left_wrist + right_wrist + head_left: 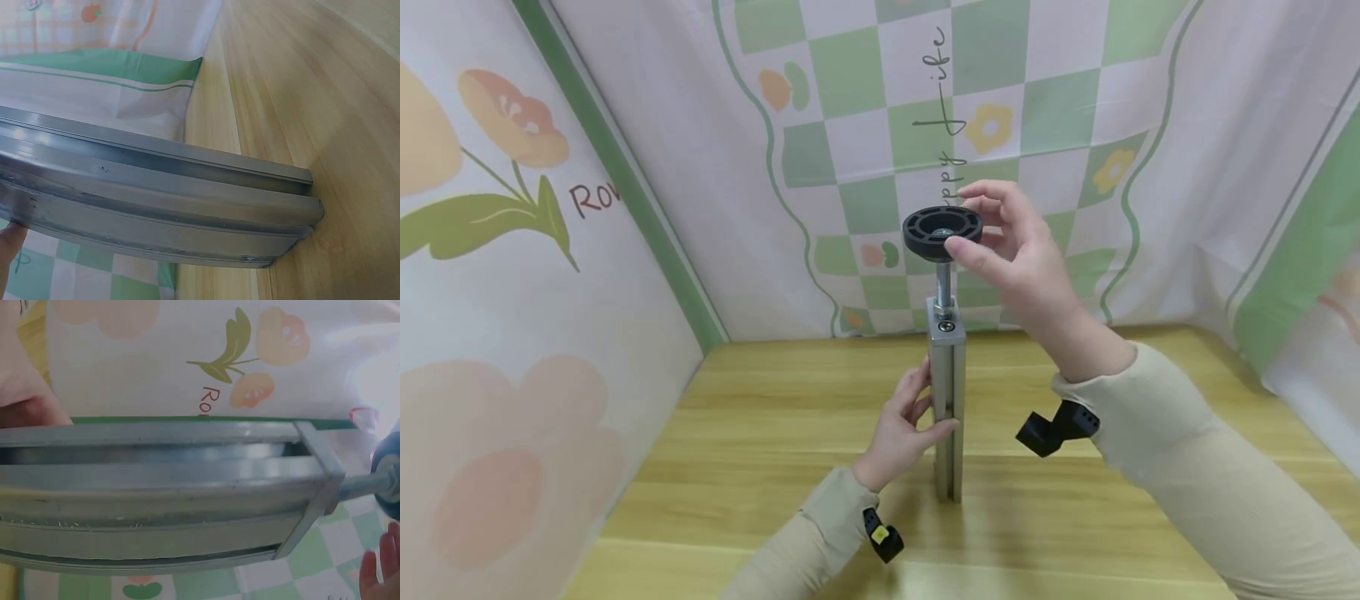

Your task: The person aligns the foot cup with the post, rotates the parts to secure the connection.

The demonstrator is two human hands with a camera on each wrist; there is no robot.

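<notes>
Your left hand [901,437], at lower centre of the frame, gripped the metal bar [942,375], which stood upright on the wooden surface [760,433] near the centre. A rod [943,283] joined its top to the black disc [928,243] above. Your right hand [1018,242], at upper right of centre, spread loosely beside the disc, thumb at its near rim; contact could not be told.
</notes>
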